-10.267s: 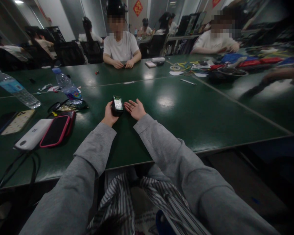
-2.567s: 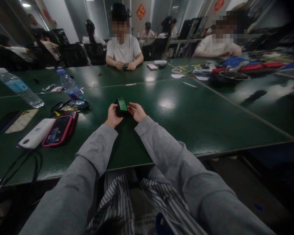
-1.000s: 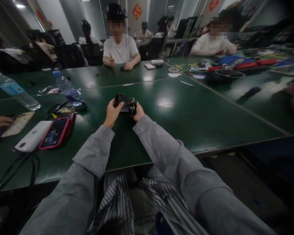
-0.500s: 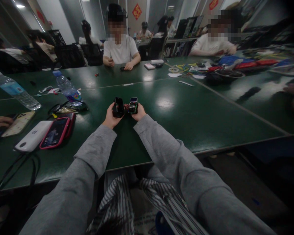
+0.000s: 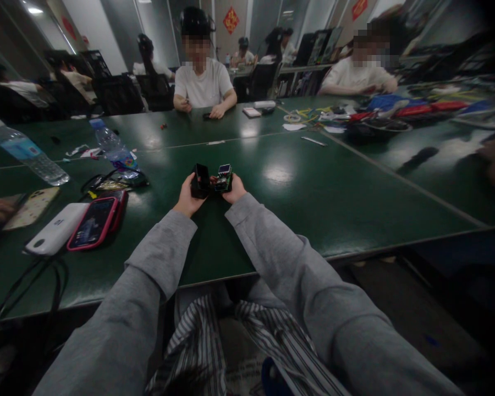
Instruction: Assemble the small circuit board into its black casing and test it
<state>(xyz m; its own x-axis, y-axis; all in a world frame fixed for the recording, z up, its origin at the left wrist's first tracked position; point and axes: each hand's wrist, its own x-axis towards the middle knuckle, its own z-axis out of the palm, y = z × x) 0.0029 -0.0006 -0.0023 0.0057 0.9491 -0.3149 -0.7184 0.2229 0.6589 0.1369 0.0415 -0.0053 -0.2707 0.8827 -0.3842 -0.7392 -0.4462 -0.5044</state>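
Left hand (image 5: 190, 199) curls fingers around a black case (image 5: 200, 182), right hand (image 5: 236, 191) around exposed electronics (image 5: 223, 177); apparently inspecting, next needing steadiness.

from where i stand, no full word can be read. a red diamond sign (image 5: 231, 20) on the back wall bears gold characters, too small to make out; another red sign (image 5: 359, 9), high at the right, carries blurred gold marks. on the table at the left, a white flat device (image 5: 54, 230) shows two small dark characters, perhaps "10" or "oi"; i cannot tell which. the blue label (image 5: 22, 147) on the large water bottle (image 5: 32, 155) is illegible, like the colourful label (image 5: 126, 163) on the blue-capped bottle (image 5: 110, 144). printed lines on the cloth (image 5: 245, 371) below the table edge are blurred.
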